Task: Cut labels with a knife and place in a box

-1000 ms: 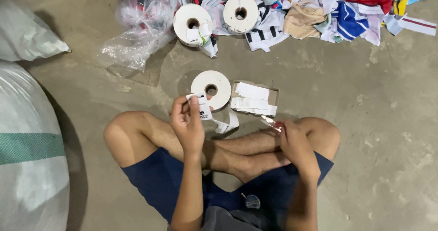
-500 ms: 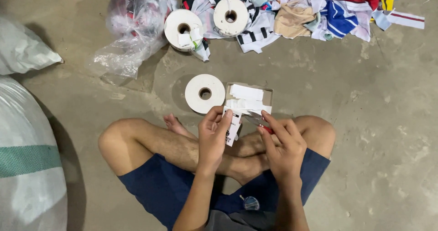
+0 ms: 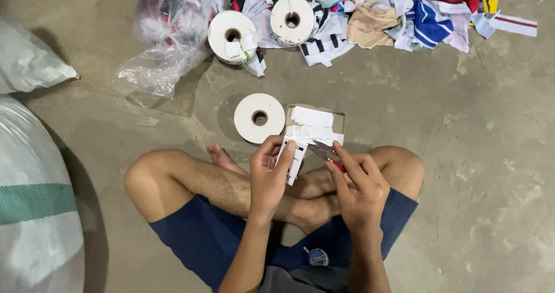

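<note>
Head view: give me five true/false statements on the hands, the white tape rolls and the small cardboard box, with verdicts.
1. The left hand holds a white printed paper strip. True.
2. The right hand is empty. False: it holds small red-handled scissors, blades pointing at the strip.
3. Three white tape rolls lie on the floor. True: one by the person's legs, two near the pile of coloured fabric scraps.
4. The small cardboard box is empty. False: it holds white paper pieces.
5. The clear plastic bag lies right of the fabric pile. False: it lies to its left.
</note>
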